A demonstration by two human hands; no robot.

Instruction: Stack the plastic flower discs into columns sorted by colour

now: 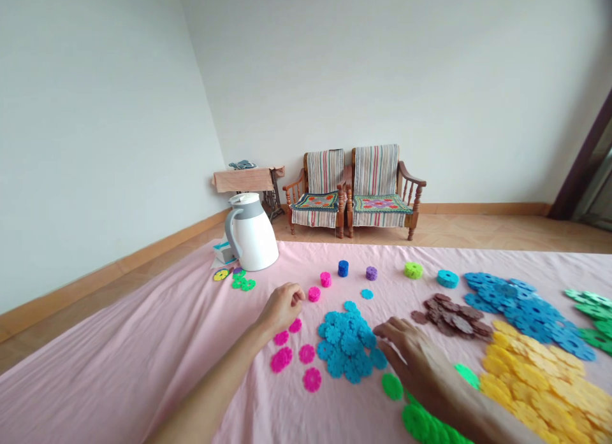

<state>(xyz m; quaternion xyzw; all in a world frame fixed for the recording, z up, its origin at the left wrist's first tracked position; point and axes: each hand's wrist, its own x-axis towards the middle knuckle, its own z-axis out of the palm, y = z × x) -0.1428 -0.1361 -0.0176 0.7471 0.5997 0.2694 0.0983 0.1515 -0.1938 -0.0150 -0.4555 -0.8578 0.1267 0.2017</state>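
My left hand (285, 306) is closed, its fingers curled together just left of a small pink stack (314, 295). What it holds, if anything, is hidden. Several loose pink flower-shaped discs (306, 353) lie below it. My right hand (406, 343) reaches in from the right, fingers stretched out and apart, at the right edge of a pile of light-blue flower discs (345, 342). Nothing shows in its grasp. Behind the pile stand another pink stack (326, 279), a dark-blue stack (343, 269) and a purple stack (371, 273). One light-blue disc (367, 294) lies alone.
Brown (452, 316), blue (528, 310), yellow (535, 380) and green discs (433, 425) are heaped at right. Lime (414, 270) and turquoise stacks (447, 278) stand behind. A white jug (255, 237) is at the back left of the pink cloth (157, 348). Two chairs (375, 183) stand beyond.
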